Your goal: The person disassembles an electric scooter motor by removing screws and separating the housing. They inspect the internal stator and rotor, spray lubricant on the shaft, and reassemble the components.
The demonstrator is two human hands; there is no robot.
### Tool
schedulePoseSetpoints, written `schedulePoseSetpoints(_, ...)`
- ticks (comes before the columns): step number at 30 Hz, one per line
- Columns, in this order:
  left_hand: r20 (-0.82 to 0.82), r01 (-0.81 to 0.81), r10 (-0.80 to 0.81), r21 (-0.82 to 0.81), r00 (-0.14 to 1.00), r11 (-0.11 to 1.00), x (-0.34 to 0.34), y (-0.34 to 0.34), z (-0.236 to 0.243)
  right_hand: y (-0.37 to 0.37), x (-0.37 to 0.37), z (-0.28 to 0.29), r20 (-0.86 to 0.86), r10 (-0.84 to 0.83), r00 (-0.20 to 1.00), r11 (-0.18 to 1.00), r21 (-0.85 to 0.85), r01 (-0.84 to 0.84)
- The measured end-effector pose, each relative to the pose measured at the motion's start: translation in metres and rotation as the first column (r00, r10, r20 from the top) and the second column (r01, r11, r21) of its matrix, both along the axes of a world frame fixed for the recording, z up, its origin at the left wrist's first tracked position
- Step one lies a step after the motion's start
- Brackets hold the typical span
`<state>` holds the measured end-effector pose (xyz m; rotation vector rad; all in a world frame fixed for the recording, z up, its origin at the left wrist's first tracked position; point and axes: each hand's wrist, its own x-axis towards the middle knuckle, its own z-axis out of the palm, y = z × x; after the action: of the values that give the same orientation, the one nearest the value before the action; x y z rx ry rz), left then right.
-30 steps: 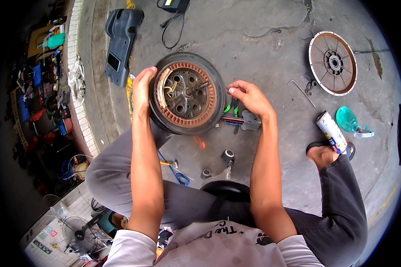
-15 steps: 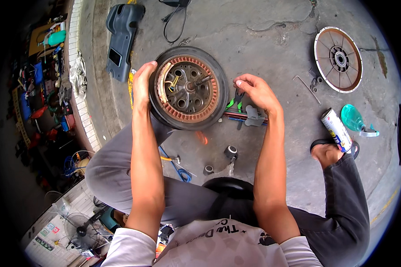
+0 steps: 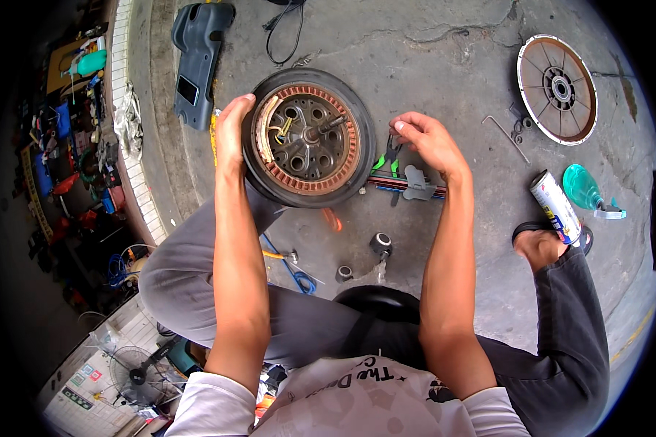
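Note:
A wheel hub motor [image 3: 310,193] with a black tyre stands tilted before me, its copper-coloured stator ring and central axle facing up. My left hand [image 3: 233,135] grips the tyre's left edge, its fingers along the rubber. Yellowish wires [image 3: 285,131] rise inside the ring, beside a pale strip along its left side. Off the wheel's right side hangs my right hand [image 3: 431,146], thumb and forefinger brought together; anything between them is too small to make out. Green-handled pliers [image 3: 392,156] lie just beneath those fingertips, next to a grey holder [image 3: 418,183] with several thin coloured rods or tools.
At the right lie a round motor cover [image 3: 576,120], a hex key [image 3: 506,138], a spray can [image 3: 556,207] and a green spray bottle [image 3: 582,188]. A dark plastic housing [image 3: 195,69] sits at the far left. Nearer me are a blue hose [image 3: 302,282] and a hammer-like tool [image 3: 380,245].
The view has shifted slightly. My right hand has moved a little up and to the right, showing more of the pliers. My left hand keeps its place on the tyre.

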<state>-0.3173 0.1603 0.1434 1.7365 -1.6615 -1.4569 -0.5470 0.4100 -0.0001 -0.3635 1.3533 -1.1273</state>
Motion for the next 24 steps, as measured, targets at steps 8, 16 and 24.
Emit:
schedulePoseSetpoints(8, -0.007, -0.007, 0.007, -0.011, 1.000, 1.000, -0.006, 0.004, 0.002, 0.002, -0.002, -0.002, -0.014, -0.013, 1.000, 1.000, 0.018, 0.013)
schedulePoseSetpoints(16, -0.038, -0.024, 0.024, 0.018, 0.999, 1.000, -0.005, 0.004, 0.001, 0.001, -0.003, -0.002, 0.006, -0.021, 1.000, 1.000, 0.018, 0.021)
schedulePoseSetpoints(24, -0.036, -0.036, 0.037, 0.026, 0.999, 0.999, -0.004, 0.001, 0.000, -0.011, 0.016, 0.001, 0.171, 0.083, 0.982, 0.996, -0.046, -0.076)
